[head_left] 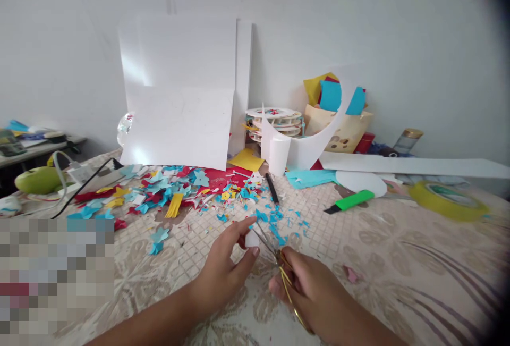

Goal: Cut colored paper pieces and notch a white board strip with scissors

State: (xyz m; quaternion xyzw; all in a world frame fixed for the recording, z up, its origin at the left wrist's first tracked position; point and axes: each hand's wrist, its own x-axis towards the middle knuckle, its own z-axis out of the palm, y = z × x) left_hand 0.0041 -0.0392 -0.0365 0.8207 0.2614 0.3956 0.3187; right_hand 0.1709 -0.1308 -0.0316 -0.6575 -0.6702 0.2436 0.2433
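My left hand (228, 261) is closed around a small white piece of paper (252, 239), pinched between thumb and fingers. A bit of blue shows at the index fingertip. In my right hand (300, 282) is a pair of gold-handled scissors (287, 287), its fingers wrapped about the handles. The scissor blades point up and left, slightly parted, close to the white paper; whether they touch it I cannot tell. Small blue paper scraps (279, 226) lie on the patterned tablecloth (183, 293) just beyond the blades.
Behind the hands are a black pen (272, 188), a green cutter (354, 201), a roll of yellow tape (448, 201) and a white paper cylinder (279, 156). Colourful paper cut-outs (159, 192) pile at left. White boards (179, 91) lean on the wall. A power strip (93, 178) sits far left.
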